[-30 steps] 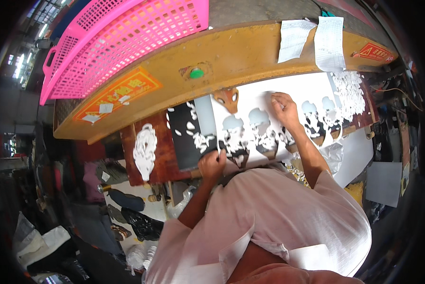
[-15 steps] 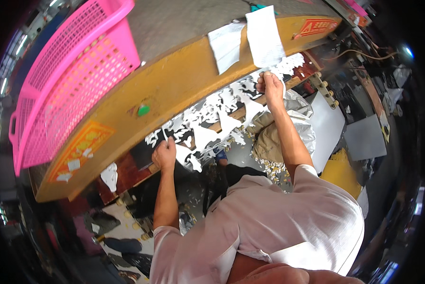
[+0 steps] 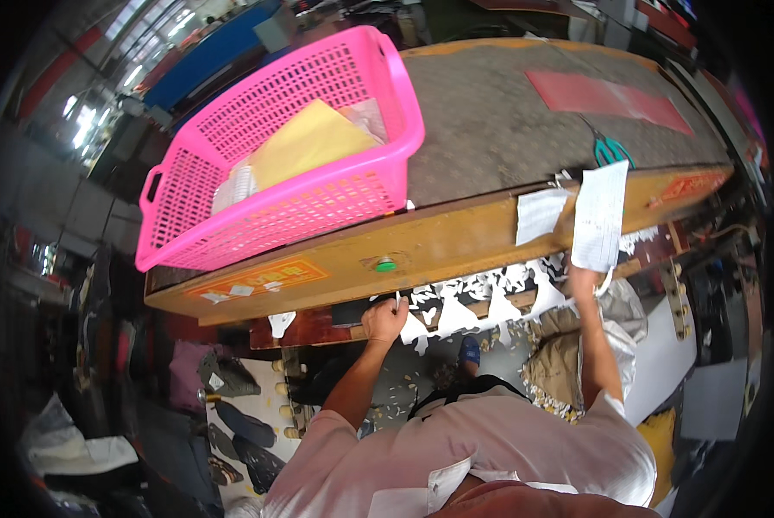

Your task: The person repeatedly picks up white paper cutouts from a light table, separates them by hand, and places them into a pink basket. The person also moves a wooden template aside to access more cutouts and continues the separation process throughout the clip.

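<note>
A white sheet with many shapes cut out of it [image 3: 459,319] is spread between my two hands below the machine's front. Pointed pieces and ragged strips hang along its near edge. My left hand [image 3: 384,319] is closed on the sheet's left end. At the right end is my right hand [image 3: 584,282], its fingertips hidden behind a hanging white paper [image 3: 600,216]. The sheet still runs up to that hand, which looked closed on it in the earlier frame. A thin white strip shows beside the right wrist.
Above the sheet juts the machine's yellow-brown front beam [image 3: 473,226], with a green button [image 3: 384,265]. On its grey top stand a pink basket [image 3: 318,200] holding yellow sheets, teal-handled scissors [image 3: 611,152] and a red translucent strip [image 3: 607,101]. A crumpled sack [image 3: 555,367] lies by my right arm.
The view has shifted, bringing the basket's inside and the machine's top into sight. My right hand has come behind the hanging paper. The white sheet still stretches between both hands.
</note>
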Tool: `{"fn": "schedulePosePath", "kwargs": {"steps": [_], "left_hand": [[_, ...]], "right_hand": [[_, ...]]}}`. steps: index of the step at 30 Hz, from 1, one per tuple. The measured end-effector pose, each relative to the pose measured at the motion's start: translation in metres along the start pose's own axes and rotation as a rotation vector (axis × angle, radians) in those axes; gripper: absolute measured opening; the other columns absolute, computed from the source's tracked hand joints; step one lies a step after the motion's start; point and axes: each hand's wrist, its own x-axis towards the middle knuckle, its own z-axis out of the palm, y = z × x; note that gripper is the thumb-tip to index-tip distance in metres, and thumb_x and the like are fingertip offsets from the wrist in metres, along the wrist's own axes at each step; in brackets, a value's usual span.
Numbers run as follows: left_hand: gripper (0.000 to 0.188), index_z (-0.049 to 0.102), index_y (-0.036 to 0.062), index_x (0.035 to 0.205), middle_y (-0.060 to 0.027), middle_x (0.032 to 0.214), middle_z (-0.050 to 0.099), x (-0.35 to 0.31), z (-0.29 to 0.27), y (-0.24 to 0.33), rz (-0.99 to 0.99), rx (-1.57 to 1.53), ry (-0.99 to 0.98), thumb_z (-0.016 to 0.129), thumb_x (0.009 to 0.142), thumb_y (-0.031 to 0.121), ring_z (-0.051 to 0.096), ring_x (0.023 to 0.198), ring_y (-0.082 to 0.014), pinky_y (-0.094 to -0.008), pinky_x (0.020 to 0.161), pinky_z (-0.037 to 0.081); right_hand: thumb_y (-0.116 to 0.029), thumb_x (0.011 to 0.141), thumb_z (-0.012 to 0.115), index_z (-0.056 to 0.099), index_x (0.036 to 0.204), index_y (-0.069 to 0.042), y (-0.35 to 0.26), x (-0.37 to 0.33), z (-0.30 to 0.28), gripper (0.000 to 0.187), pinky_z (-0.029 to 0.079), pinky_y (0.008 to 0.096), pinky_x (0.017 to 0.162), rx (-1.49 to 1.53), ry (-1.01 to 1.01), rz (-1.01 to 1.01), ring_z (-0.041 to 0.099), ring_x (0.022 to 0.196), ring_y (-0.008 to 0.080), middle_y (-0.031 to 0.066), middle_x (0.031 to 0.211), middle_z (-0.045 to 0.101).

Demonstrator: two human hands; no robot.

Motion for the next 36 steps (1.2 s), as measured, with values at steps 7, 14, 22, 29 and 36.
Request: {"fn": "schedulePosePath", "kwargs": {"steps": [7, 14, 22, 29, 36], "left_hand": [[0.049, 0.063, 0.0113, 0.064, -0.0159, 0.067, 0.067, 0.007, -0.013, 0.013, -0.042, -0.041, -0.002, 0.069, 0.094, 0.050, 0.067, 0.067, -0.0431, -0.0541, 0.061, 0.051], [0.046, 0.063, 0.0100, 0.065, -0.0154, 0.069, 0.068, 0.002, -0.008, 0.009, -0.040, -0.100, 0.001, 0.071, 0.093, 0.046, 0.068, 0.069, -0.0424, -0.0549, 0.063, 0.050], [0.040, 0.059, 0.0105, 0.064, -0.0112, 0.068, 0.066, -0.035, -0.015, 0.015, 0.028, -0.088, 0.017, 0.072, 0.092, 0.036, 0.067, 0.068, -0.0376, -0.0511, 0.060, 0.051], [0.041, 0.057, 0.0078, 0.067, -0.0101, 0.067, 0.062, -0.119, -0.038, 0.026, -0.031, -0.257, 0.039, 0.076, 0.094, 0.032, 0.063, 0.065, -0.0356, -0.0490, 0.061, 0.049], [0.011, 0.071, 0.0025, 0.099, -0.0138, 0.095, 0.070, -0.181, -0.072, 0.054, 0.089, -0.430, 0.247, 0.072, 0.094, 0.012, 0.068, 0.090, -0.0370, -0.0474, 0.080, 0.055]], "right_hand": [[-0.025, 0.095, 0.074, 0.078, 0.088, -0.002, -0.080, -0.048, 0.065, 0.025, 0.051, 0.0497, 0.091, -0.155, -0.181, -0.256, 0.060, 0.098, 0.0402, 0.0132, 0.100, 0.071], [-0.029, 0.098, 0.071, 0.078, 0.085, -0.002, -0.075, -0.047, 0.063, 0.031, 0.050, 0.0504, 0.091, -0.308, -0.292, -0.237, 0.059, 0.101, 0.0411, 0.0159, 0.103, 0.071], [-0.023, 0.092, 0.072, 0.080, 0.098, -0.003, -0.110, -0.066, 0.028, 0.022, 0.051, 0.0505, 0.093, -0.440, -0.271, -0.297, 0.064, 0.103, 0.0406, 0.0139, 0.109, 0.075], [-0.022, 0.094, 0.071, 0.071, 0.129, -0.002, -0.161, -0.086, 0.083, 0.041, 0.049, 0.0482, 0.110, -0.111, -0.420, -0.204, 0.061, 0.124, 0.0439, 0.0228, 0.132, 0.068], [-0.055, 0.083, 0.081, 0.054, 0.156, -0.012, -0.260, -0.121, 0.142, 0.088, 0.046, 0.0544, 0.112, -0.174, -0.535, -0.167, 0.051, 0.135, 0.0520, 0.0310, 0.159, 0.045]]}}
